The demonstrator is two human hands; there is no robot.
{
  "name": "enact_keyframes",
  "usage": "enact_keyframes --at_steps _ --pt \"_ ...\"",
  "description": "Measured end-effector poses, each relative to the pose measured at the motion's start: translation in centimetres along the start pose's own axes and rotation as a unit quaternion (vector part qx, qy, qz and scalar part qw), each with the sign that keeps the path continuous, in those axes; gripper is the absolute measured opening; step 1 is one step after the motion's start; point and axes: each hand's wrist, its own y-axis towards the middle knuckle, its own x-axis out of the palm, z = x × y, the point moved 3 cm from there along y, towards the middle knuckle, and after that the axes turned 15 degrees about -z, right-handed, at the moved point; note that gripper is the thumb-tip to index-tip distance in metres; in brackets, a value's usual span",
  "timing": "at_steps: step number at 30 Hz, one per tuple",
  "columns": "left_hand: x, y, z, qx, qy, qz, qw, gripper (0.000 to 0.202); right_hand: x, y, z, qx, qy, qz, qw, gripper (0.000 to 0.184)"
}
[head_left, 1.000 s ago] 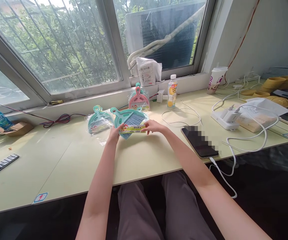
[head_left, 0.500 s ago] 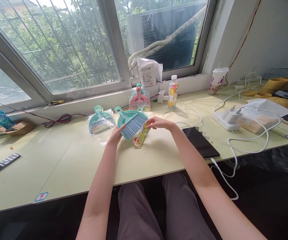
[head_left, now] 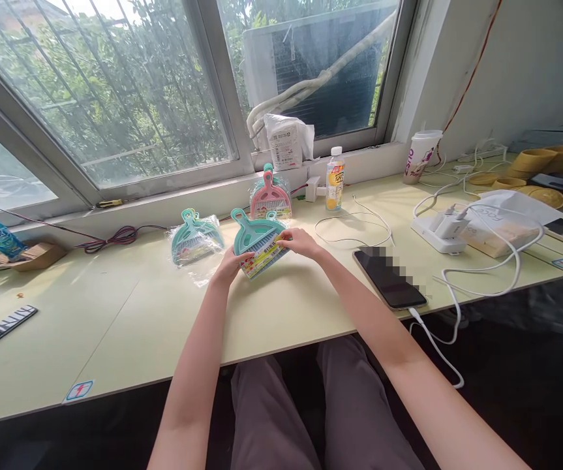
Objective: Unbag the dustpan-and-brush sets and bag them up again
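A mint-green dustpan with a small matching brush in it is tilted up above the table. My left hand grips its left side, thumb in front. Across the bristles lies a yellow printed label card. The fingers of my right hand pinch the card's right end, close to the dustpan's right edge. Just left of my left hand, another green dustpan set lies in clear plastic. Behind, a pink dustpan set leans by the window sill.
A juice bottle and a white wrapped packet stand at the back. To the right are a phone on a cable, a power strip and a paper cup. A blue bottle rests at far left.
The label card has swung from hanging askew off the bristles to lying lengthwise across them. My right hand has moved slightly left and my left thumb now meets the card's left end.
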Motion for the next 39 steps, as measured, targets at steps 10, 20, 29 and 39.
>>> enact_keyframes --at_steps 10,20,29,39 --pt "-0.2 0.1 0.4 0.02 0.003 0.028 0.999 0.056 0.5 -0.6 -1.0 0.036 -0.054 0.167 0.984 0.025" --pt "-0.3 0.6 0.2 0.076 -0.021 0.095 0.992 0.063 6.0 1.0 -1.8 -0.038 0.476 0.085 0.875 0.043" --pt "-0.9 0.4 0.8 0.036 0.088 0.099 0.99 0.06 5.1 0.8 -1.3 -0.068 0.545 0.113 0.828 0.028" --pt "-4.9 -2.1 -0.1 -0.243 0.51 0.314 0.763 0.064 4.8 0.9 -0.9 -0.054 0.515 0.093 0.85 0.028"
